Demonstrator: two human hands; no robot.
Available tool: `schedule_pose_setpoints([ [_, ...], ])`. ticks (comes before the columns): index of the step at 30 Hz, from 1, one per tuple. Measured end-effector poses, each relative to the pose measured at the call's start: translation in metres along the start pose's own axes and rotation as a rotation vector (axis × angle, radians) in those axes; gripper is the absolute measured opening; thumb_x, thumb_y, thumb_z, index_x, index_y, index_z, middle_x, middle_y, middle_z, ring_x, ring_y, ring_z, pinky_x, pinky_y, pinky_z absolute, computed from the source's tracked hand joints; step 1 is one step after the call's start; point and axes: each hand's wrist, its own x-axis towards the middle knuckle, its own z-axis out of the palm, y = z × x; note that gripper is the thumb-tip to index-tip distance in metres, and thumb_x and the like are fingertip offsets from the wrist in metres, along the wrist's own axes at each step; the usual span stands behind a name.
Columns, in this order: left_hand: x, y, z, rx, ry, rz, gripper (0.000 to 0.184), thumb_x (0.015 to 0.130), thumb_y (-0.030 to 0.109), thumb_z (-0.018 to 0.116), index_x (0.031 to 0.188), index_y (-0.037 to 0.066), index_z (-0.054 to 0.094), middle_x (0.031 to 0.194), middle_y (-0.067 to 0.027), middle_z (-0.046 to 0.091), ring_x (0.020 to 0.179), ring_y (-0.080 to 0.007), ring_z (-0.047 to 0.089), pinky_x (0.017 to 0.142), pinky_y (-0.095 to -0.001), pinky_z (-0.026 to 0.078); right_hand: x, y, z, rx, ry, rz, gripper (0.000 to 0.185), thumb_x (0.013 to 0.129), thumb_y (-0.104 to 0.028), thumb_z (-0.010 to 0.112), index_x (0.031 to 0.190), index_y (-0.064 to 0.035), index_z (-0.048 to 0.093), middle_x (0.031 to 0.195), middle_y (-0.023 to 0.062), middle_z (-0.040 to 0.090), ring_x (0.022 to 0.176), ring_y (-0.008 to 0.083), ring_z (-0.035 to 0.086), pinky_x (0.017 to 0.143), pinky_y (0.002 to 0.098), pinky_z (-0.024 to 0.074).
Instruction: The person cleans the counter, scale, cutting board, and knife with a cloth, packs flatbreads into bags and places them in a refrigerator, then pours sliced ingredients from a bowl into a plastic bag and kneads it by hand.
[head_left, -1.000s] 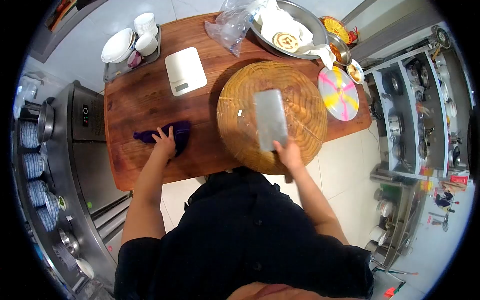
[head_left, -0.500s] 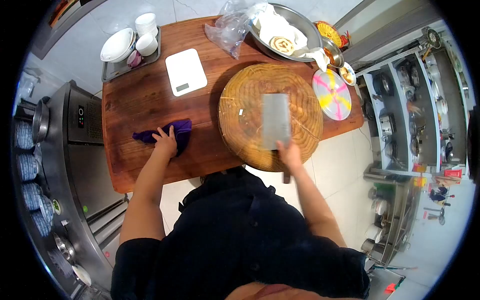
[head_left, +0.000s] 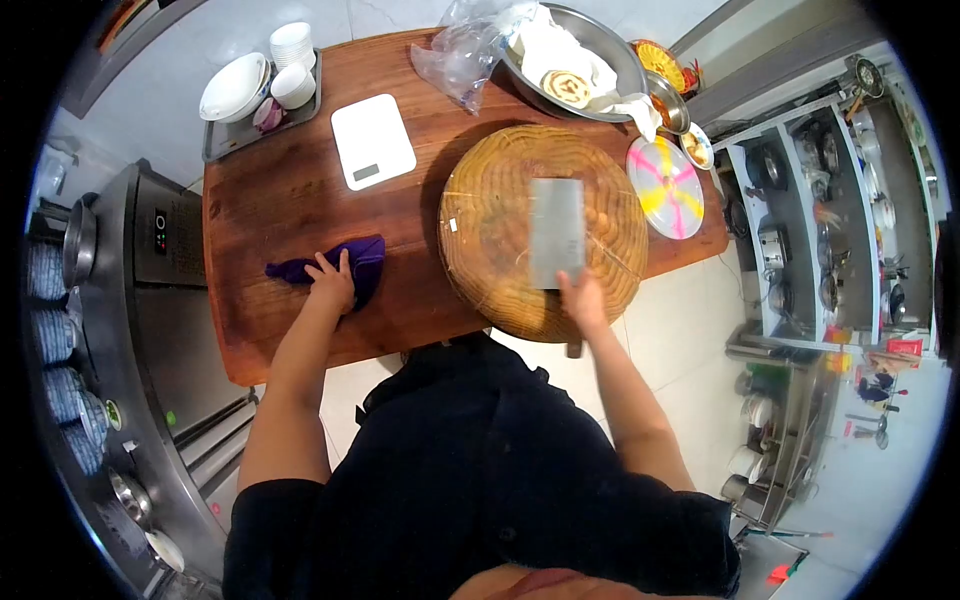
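My right hand [head_left: 584, 298] is closed round the handle of a cleaver [head_left: 558, 232]. The broad blade lies over the round wooden chopping block [head_left: 490, 270], pointing away from me. A small white piece [head_left: 453, 225] sits on the block's left part. On the left of the wooden table [head_left: 260, 220], my left hand [head_left: 333, 288] rests on a crumpled purple cloth [head_left: 367, 262] with its fingers spread.
A white scale [head_left: 372, 135] and a tray [head_left: 225, 143] of bowls [head_left: 235, 87] stand at the back left. Behind the block are a plastic bag [head_left: 455, 65] and a metal basin [head_left: 625, 65]; a colourful round lid [head_left: 665, 188] lies right.
My right hand and the cleaver have shifted slightly right over the block. The small white piece has moved left on the block. My left hand stays on the purple cloth.
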Motion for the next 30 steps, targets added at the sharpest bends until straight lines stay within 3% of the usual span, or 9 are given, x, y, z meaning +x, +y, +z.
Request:
schedule_pose_setpoints([
  [2, 0.012, -0.003, 0.015, -0.015, 0.047, -0.011, 0.098, 0.078, 0.026, 0.070, 0.148, 0.015, 0.001, 0.145, -0.0379, -0.001, 0.129, -0.0604, 0.015, 0.096, -0.0502, 0.042, -0.002, -0.041, 0.024, -0.071, -0.068, -0.067, 0.041, 0.086, -0.036, 0.059, 0.100, 0.0022, 0.060, 0.086, 0.0270, 0.063, 0.084, 0.0437, 0.061, 0.073, 0.0480, 0.0496],
  [8, 0.020, -0.006, 0.015, 0.058, 0.005, -0.005, 0.100, 0.077, 0.031, 0.070, 0.148, 0.015, 0.002, 0.144, -0.0380, -0.001, 0.128, -0.0617, 0.014, 0.098, -0.0498, 0.040, -0.011, -0.125, 0.015, -0.054, -0.246, -0.137, 0.043, 0.089, -0.038, 0.055, 0.103, 0.0023, 0.051, 0.088, 0.0285, 0.062, 0.085, 0.0443, 0.061, 0.075, 0.0487, 0.0491],
  [13, 0.018, -0.007, 0.017, 0.156, -0.041, 0.008, 0.102, 0.077, 0.031, 0.070, 0.148, 0.014, -0.001, 0.144, -0.0379, -0.004, 0.130, -0.0586, 0.013, 0.099, -0.0488, 0.040, 0.008, -0.001, -0.046, 0.027, 0.126, 0.178, 0.040, 0.088, -0.033, 0.058, 0.104, 0.0035, 0.057, 0.093, 0.0261, 0.064, 0.090, 0.0422, 0.061, 0.076, 0.0459, 0.0490],
  [14, 0.017, -0.007, 0.016, 0.140, -0.036, 0.019, 0.102, 0.077, 0.031, 0.070, 0.148, 0.014, -0.001, 0.145, -0.0378, -0.003, 0.130, -0.0586, 0.013, 0.099, -0.0490, 0.040, 0.020, 0.072, -0.040, -0.018, 0.287, -0.003, 0.036, 0.088, -0.030, 0.058, 0.101, 0.0029, 0.056, 0.080, 0.0214, 0.065, 0.071, 0.0364, 0.064, 0.062, 0.0430, 0.0510],
  [16, 0.011, -0.008, 0.011, 0.076, -0.007, 0.052, 0.102, 0.077, 0.031, 0.070, 0.148, 0.012, 0.000, 0.145, -0.0379, -0.003, 0.130, -0.0593, 0.013, 0.099, -0.0496, 0.040, 0.014, 0.076, -0.085, 0.330, 0.205, 0.491, 0.033, 0.087, -0.030, 0.061, 0.092, 0.0005, 0.050, 0.059, 0.0084, 0.052, 0.042, 0.0155, 0.049, 0.036, 0.0317, 0.0404],
  [18, 0.001, -0.009, 0.005, 0.025, 0.006, 0.067, 0.101, 0.076, 0.031, 0.071, 0.148, 0.012, 0.001, 0.145, -0.0376, -0.002, 0.129, -0.0600, 0.013, 0.099, -0.0509, 0.040, 0.018, 0.057, -0.094, 0.240, 0.165, 0.552, 0.036, 0.086, -0.030, 0.063, 0.095, 0.0034, 0.053, 0.067, 0.0143, 0.060, 0.052, 0.0236, 0.059, 0.046, 0.0364, 0.0472],
  [20, -0.004, -0.008, -0.001, 0.054, -0.003, 0.066, 0.101, 0.076, 0.032, 0.071, 0.148, 0.011, 0.002, 0.145, -0.0368, -0.001, 0.129, -0.0600, 0.013, 0.099, -0.0531, 0.038, 0.037, 0.079, -0.054, 0.023, 0.165, 0.065, 0.041, 0.084, -0.032, 0.064, 0.101, 0.0044, 0.056, 0.079, 0.0223, 0.065, 0.071, 0.0350, 0.065, 0.062, 0.0425, 0.0512],
  [26, 0.007, -0.010, 0.010, 0.153, 0.021, 0.103, 0.099, 0.079, 0.035, 0.066, 0.145, 0.001, 0.001, 0.147, -0.0339, 0.002, 0.131, -0.0590, 0.010, 0.104, -0.0605, 0.024, 0.025, -0.071, -0.025, -0.065, -0.211, -0.043, 0.045, 0.085, -0.037, 0.062, 0.104, 0.0022, 0.057, 0.097, 0.0274, 0.062, 0.093, 0.0427, 0.059, 0.080, 0.0468, 0.0476],
  [30, -0.011, -0.003, -0.015, 0.207, -0.025, 0.162, 0.095, 0.079, 0.023, 0.064, 0.147, 0.006, 0.000, 0.146, -0.0356, 0.001, 0.130, -0.0589, 0.012, 0.102, -0.0575, 0.031, 0.034, -0.007, -0.052, 0.046, 0.028, 0.036, 0.043, 0.086, -0.036, 0.061, 0.108, 0.0006, 0.057, 0.096, 0.0269, 0.063, 0.092, 0.0415, 0.061, 0.080, 0.0463, 0.0479],
])
